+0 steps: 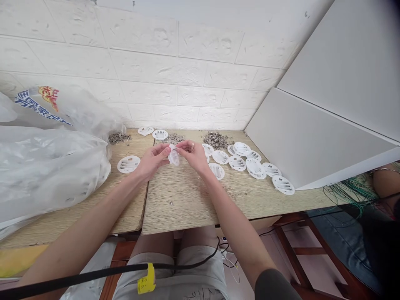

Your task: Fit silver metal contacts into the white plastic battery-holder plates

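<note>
tabletop: wood-grain boards (pixel 184 204) are stretching from the lap to the wall, a dark seam running between them.
cable: black cable (pixel 118 270) is crossing in front of the lap, a creased yellow tag (pixel 146 281) wrapping it.
bag: plastic bag (pixel 46 162), milky and crinkled, is bulging over the left board.
left hand: left hand (pixel 154 160) is pinching the held disc's left side, thumb against fingers, the grip nearly closed.
right hand: right hand (pixel 193 155) is bringing thumb and forefinger together at the disc's upper edge; whether a small part is also sitting between the fingertips, i cannot tell.
held disc: white disc (pixel 174 156), thin and glossy, is hanging tilted between both hands, just above the middle of the table.
handling: the left is probably best bracing the rim without bending it, while the right is pressing lightly and squarely near the edge.
spare discs: slotted round discs (pixel 220 157) are lying to the right, some overlapping; a lone disc (pixel 128 164) is resting flat beside the left hand.
bits: gray metallic heap (pixel 217 140), jagged and loose, is spreading behind them.
wall: white brick-patterned wall (pixel 143 71), rough in relief, is closing off the back.
</note>
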`<state>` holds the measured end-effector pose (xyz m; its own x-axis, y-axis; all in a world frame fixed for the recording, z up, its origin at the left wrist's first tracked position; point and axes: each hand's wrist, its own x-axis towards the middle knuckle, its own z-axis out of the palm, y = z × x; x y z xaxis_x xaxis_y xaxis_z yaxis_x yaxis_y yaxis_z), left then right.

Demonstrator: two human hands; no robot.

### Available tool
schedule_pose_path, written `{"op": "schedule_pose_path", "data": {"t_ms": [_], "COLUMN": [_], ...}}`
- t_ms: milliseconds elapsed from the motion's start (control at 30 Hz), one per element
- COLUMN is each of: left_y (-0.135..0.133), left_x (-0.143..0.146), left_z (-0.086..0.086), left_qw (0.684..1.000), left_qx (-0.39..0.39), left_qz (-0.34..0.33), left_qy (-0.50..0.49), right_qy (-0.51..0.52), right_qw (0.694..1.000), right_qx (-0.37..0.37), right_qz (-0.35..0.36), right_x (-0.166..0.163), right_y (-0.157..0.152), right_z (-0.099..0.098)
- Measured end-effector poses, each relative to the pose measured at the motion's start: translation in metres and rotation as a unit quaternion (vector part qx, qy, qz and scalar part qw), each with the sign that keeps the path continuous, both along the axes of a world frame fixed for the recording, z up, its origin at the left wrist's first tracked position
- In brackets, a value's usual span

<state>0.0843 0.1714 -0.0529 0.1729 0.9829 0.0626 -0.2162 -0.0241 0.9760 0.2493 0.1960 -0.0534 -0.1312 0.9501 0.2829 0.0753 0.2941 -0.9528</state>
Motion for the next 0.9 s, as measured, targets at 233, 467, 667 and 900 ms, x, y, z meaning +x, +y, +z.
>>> {"op": "schedule_pose_path", "data": {"t_ms": [233,467,667,900], "left_y": [-0.0009,-0.0003,0.0005,-0.0002], "left_x": [0.0021,0.0028,0.0002,0.0006], "left_z": [-0.0006,-0.0013,-0.0006,-0.0005], "left_qw": [1.0,0.999,0.998,0.998], "left_qx": [-0.008,-0.014,-0.023,-0.018], "left_qz": [0.001,-0.021,-0.026,-0.028], "left_qy": [-0.006,-0.035,-0.057,-0.051], "right_qy": [0.015,0.008,-0.046,-0.08], "right_qw": [0.999,0.999,0.999,0.997], "right_qx": [-0.033,-0.033,-0.002,0.013], "right_qz": [0.027,0.018,0.002,0.016], "right_x": [0.0009,0.0053,0.0073,0.0067], "right_y": [0.0032,0.0007,-0.0006,-0.0039], "right_z": [-0.0017,0.0055,0.0073,0.0071]}}
